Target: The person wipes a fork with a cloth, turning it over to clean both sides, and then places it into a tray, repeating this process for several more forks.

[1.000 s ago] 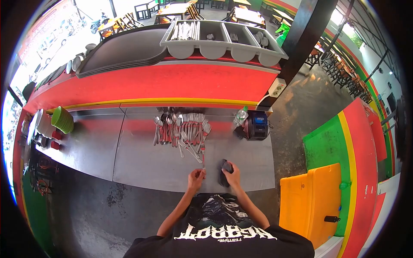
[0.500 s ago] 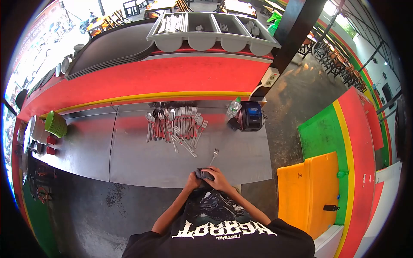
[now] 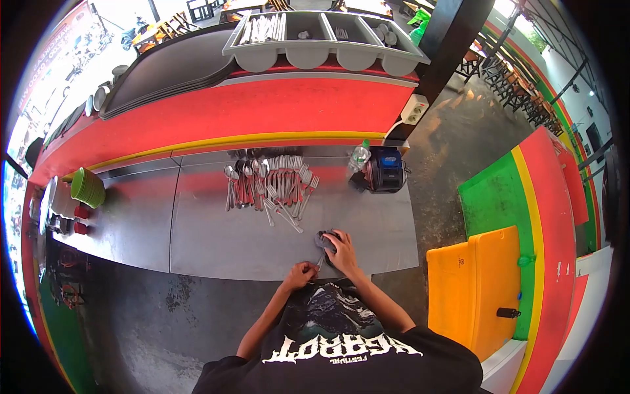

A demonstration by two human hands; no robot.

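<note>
My left hand (image 3: pixel 301 274) is closed around the handle end of a fork (image 3: pixel 320 261) at the table's front edge. My right hand (image 3: pixel 342 251) grips a dark grey cloth (image 3: pixel 323 240) wrapped over the fork's head, so its tines are mostly hidden. Farther back on the steel table (image 3: pixel 223 246) lies a pile of forks and spoons (image 3: pixel 279 187), spoons mainly at its left and forks at its right. A few forks stick out loosely toward me.
A plastic bottle (image 3: pixel 359 156) and a dark blue-black device (image 3: pixel 387 172) stand at the right. Green bowls (image 3: pixel 88 187) are stacked far left. On the red ledge sit a grey cutlery tray (image 3: pixel 315 51) and dark trays (image 3: pixel 170 65). A yellow-orange box (image 3: pixel 472 289) stands at right.
My right hand has slid the cloth away from me, up the fork to its tines, which showed bare before. My left hand stays low at the handle, now apart from the right.
</note>
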